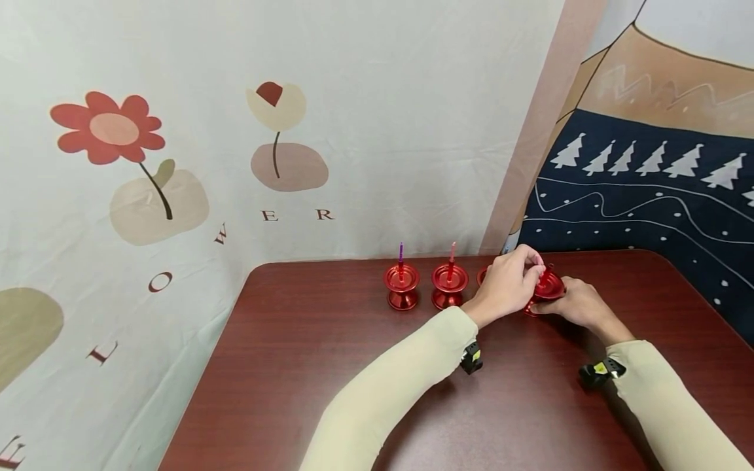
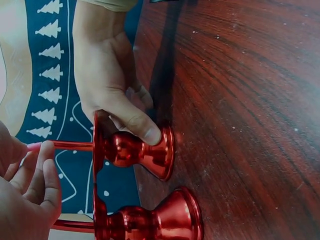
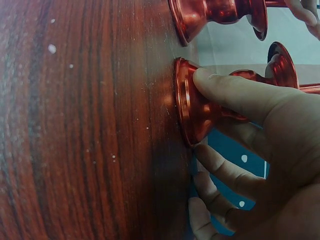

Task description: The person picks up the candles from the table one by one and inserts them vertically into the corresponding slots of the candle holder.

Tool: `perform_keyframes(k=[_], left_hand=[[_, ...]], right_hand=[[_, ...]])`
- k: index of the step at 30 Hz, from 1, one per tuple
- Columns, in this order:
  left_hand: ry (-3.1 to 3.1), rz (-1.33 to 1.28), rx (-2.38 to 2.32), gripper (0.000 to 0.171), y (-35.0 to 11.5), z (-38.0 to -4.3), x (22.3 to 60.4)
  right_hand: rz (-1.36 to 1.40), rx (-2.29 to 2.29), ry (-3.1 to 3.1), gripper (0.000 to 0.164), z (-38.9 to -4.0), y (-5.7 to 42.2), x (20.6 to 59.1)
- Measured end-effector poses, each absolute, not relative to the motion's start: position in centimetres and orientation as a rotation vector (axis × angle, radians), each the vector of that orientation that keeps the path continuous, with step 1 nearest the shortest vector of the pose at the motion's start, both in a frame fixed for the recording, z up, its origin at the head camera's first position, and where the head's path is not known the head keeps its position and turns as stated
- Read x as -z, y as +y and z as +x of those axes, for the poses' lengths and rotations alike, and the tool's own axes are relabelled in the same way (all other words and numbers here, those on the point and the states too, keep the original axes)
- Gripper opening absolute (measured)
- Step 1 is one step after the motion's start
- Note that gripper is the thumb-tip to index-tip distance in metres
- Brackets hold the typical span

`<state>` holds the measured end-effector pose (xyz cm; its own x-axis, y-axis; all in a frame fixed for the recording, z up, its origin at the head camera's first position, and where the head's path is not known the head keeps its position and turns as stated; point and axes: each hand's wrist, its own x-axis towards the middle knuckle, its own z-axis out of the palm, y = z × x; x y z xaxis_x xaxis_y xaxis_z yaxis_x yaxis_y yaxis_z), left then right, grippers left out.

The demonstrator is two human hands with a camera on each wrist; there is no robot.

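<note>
My left hand (image 1: 508,281) pinches a small pink candle (image 2: 34,146) at the top of the thin red tube of a shiny red candle holder (image 2: 157,159). Most of that candle is hidden by the fingers. Around the foot of the same holder, my right hand (image 3: 250,107) keeps its grip, thumb on the base and the other fingers behind. The holder stands upright on the table. Left of it are two more red holders, one bearing a purple candle (image 1: 401,252), the other a pink candle (image 1: 453,252). Another holder (image 2: 155,222) is partly covered by my left hand in the head view.
The dark red-brown tabletop (image 1: 330,353) has its back edge just behind the holders. A pale printed cloth (image 1: 383,118) hangs behind it, and a navy cloth with white trees (image 1: 642,196) hangs at the right.
</note>
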<state>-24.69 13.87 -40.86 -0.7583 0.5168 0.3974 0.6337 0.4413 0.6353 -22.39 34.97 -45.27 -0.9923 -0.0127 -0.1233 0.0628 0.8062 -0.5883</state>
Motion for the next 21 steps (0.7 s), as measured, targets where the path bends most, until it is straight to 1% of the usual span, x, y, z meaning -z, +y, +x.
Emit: perform_keyframes(k=[9, 21], left_hand=[[-2.515, -0.98, 1.163, 0.01, 14.8, -25.3, 40.9], [-2.486, -0.971, 1.161, 0.009, 15.8, -25.5, 40.6]], right_hand=[[0.048, 0.922, 2.874, 0.084, -22.4, 34.9, 45.4], [0.042, 0.926, 2.895, 0.078, -22.3, 34.8, 45.2]])
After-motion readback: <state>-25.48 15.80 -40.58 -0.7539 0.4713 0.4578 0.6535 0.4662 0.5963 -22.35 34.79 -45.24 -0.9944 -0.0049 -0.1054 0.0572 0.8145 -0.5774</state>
